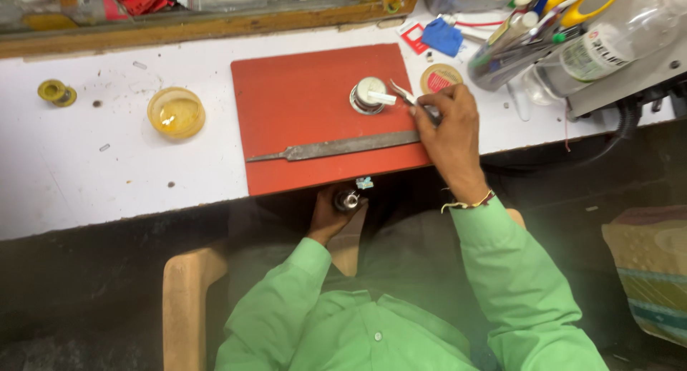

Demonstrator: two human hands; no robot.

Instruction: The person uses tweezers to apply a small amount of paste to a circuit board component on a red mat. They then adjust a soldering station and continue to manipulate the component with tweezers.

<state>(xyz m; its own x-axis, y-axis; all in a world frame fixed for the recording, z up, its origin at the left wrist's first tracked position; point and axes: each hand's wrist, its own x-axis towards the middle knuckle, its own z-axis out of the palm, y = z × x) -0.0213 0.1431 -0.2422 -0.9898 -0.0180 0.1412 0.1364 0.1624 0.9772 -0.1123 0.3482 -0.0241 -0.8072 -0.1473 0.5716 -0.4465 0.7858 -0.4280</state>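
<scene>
white worktop (pixel 107 171) carries a red mat (pixel 315 92); right hand (pixel 447 128) pinches tweezers (pixel 404 93) by a round tin (pixel 366 95); left hand (pixel 329 213) grips a small metal part (pixel 348 198) below the front edge; round red-labelled lid (pixel 441 77) near the back edge.

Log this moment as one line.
right hand: holds tweezers by round tin | left hand: grips small metal piece | file on red mat

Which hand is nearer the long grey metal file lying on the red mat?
Right. The right hand, holding tweezers, rests over the long grey metal file at its right end. The left hand sits below the table edge, holding a small metal object.
</scene>
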